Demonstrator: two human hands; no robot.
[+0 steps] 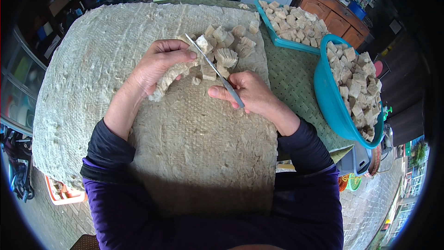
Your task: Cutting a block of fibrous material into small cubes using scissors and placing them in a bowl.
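A long beige, fibrous strip (172, 76) is gripped in my left hand (159, 60), with the thumb on top and its ragged lower end hanging by the wrist. My right hand (254, 91) is closed around the grey handle of a knife (230, 89). Its thin blade slants up and left, crossing close to the strip's far end near my left thumb; I cannot tell whether it is in the material. Just beyond the blade, cut beige chunks (226, 57) lie in a loose pile. Both hands are above a thick, rough fibrous pad (203, 143).
At the right, a teal basin (330, 104) is heaped with similar chunks, and behind it stands a teal tray (289, 43) of more pieces. Both rest on a green woven-pattern surface (296, 81). An orange-red crate (69, 198) sits on the paving at lower left.
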